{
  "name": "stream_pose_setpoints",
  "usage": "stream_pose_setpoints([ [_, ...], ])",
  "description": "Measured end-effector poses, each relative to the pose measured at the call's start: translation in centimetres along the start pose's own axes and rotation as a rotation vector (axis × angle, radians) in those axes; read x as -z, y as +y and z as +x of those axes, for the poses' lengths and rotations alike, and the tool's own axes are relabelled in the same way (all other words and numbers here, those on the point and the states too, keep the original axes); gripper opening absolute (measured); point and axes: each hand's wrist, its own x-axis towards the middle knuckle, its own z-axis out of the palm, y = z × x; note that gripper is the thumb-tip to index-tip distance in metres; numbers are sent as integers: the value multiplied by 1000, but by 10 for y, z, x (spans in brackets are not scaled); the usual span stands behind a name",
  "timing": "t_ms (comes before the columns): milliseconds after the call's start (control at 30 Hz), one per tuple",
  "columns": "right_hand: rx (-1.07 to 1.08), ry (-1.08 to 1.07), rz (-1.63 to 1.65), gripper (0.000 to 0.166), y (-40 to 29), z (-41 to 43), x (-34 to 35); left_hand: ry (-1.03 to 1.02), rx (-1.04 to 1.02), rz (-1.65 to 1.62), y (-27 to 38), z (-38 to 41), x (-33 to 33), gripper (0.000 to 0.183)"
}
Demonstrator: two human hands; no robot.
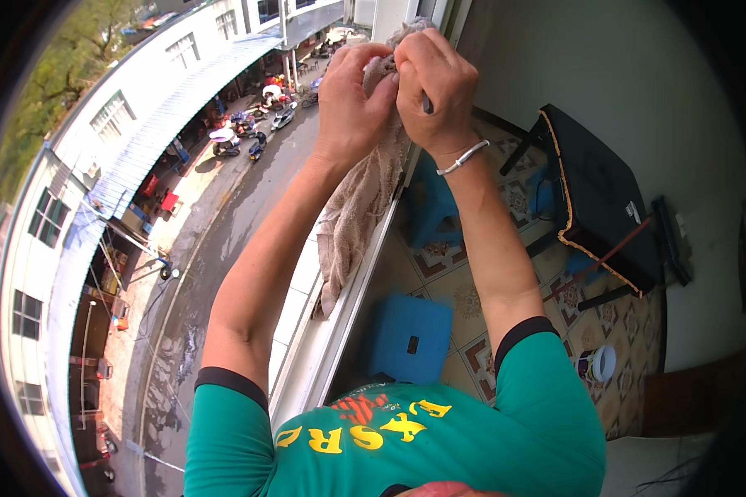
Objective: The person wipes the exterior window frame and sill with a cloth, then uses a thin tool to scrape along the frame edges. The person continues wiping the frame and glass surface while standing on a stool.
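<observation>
A wet-looking, greyish-brown cloth (360, 217) hangs bunched over the white window frame (326, 345). Its upper end is gathered between both hands at the top of the view. My left hand (354, 99) pinches the cloth between thumb and fingers. Close beside it, my right hand (438, 87) is closed in a fist, with its fingertips against the bunched cloth. The dark end of a slim tool (427, 103) pokes out of that fist; the rest is hidden, so its kind cannot be told. A silver bangle (463, 157) circles the right wrist.
Outside, left, a drop leads down to a street (248, 186) with parked scooters (258, 146). Indoors, blue plastic stools (410, 338) stand on the patterned tile floor (466, 301). Further right are a dark-covered table (603, 180), a red-handled pole (615, 250) and a small bucket (605, 363).
</observation>
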Motion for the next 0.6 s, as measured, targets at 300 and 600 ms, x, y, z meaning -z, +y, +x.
stream_pose_setpoints([
  [300,-484,-219,148,10,-45,-136,-29,-491,287,159,-33,-158,14,26],
  [600,-287,-18,306,13,8,39,16,-263,210,-346,17,9,16,45],
])
